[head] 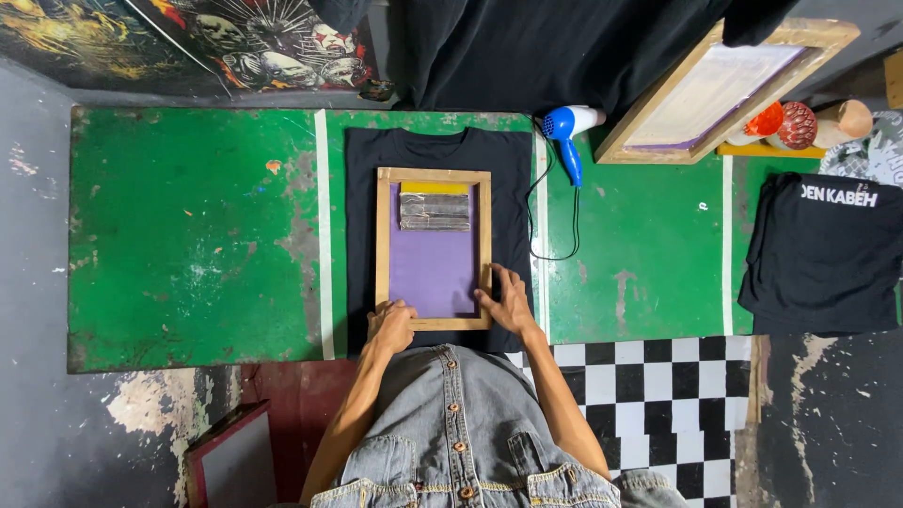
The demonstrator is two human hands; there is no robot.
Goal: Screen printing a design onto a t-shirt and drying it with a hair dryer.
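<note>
head view: both hands are pressing on the wooden screen frame (434,249) (lying on a black t-shirt (362,226)). left hand (390,326) is curling on its near corner; right hand (508,301) is lying spread flat, gripping nothing.

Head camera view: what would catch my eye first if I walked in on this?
Probably the wooden frame with its purple screen, lying on a black T-shirt in the middle of a worn green table. The left hand and right hand press on the frame's near corners, and a squeegee rests on the screen's far end. A blue and white hair dryer lies just right of the shirt.
</note>
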